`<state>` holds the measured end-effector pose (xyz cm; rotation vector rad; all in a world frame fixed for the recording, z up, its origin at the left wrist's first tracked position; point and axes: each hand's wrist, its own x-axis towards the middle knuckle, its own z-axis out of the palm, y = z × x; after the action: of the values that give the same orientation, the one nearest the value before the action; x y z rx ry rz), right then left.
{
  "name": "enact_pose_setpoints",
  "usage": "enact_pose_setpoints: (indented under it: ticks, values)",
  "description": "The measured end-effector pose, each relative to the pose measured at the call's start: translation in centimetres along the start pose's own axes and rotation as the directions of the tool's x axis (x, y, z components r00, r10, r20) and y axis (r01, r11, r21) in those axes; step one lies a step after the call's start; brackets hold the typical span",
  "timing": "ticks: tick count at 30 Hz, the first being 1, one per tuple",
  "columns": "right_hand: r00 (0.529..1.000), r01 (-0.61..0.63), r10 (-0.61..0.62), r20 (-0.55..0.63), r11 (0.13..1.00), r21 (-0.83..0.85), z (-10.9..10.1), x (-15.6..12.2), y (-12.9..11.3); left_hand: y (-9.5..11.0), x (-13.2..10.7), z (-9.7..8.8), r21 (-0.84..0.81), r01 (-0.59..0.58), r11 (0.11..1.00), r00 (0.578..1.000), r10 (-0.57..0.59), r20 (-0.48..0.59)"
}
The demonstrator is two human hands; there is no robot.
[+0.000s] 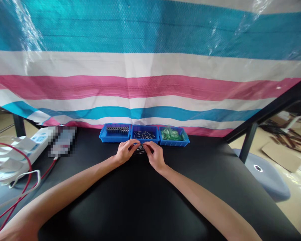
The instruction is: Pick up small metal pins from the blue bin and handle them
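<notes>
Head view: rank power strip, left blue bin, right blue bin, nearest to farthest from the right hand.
1. Right blue bin, ahead and right of the right hand.
2. Left blue bin, ahead and to its left.
3. Power strip, far left side.

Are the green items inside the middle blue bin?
No, the green items are in the right bin, and the middle bin holds small metal parts.

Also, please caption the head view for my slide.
Left hand and right hand close together by small metal parts, before three blue bins on a black table.
</notes>
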<state>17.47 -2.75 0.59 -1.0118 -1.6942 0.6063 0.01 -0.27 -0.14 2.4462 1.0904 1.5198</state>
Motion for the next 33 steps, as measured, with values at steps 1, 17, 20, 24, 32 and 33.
enact_pose_setpoints:
  ticks: [1,17,20,24,32,33]
  values:
    - [1.000,0.002,-0.002,-0.001,1.000,-0.001,0.01,0.00,0.01,-0.01,-0.01,0.01,-0.003,0.001,1.000,1.000,-0.001,0.001]
    - [1.000,0.005,-0.005,-0.005,1.000,0.002,0.05,0.01,-0.08,-0.15,-0.08,0.06,-0.007,-0.006,1.000,1.000,0.006,-0.002]
    - [1.000,0.001,-0.001,-0.010,1.000,0.004,0.05,0.01,-0.09,-0.15,-0.10,0.04,-0.006,-0.004,1.000,1.000,0.004,0.002]
    - [1.000,-0.001,0.001,-0.011,1.000,0.004,0.01,0.02,-0.08,-0.17,-0.10,0.04,-0.007,-0.003,1.000,1.000,0.004,0.004]
    - [1.000,0.004,-0.004,-0.005,1.000,0.006,-0.01,0.02,-0.04,-0.21,-0.13,0.12,-0.010,-0.003,1.000,1.000,0.003,0.001]
    - [1.000,0.005,-0.005,-0.001,1.000,0.007,-0.01,0.03,-0.03,-0.21,-0.14,0.12,-0.012,-0.004,1.000,1.000,0.004,0.000]
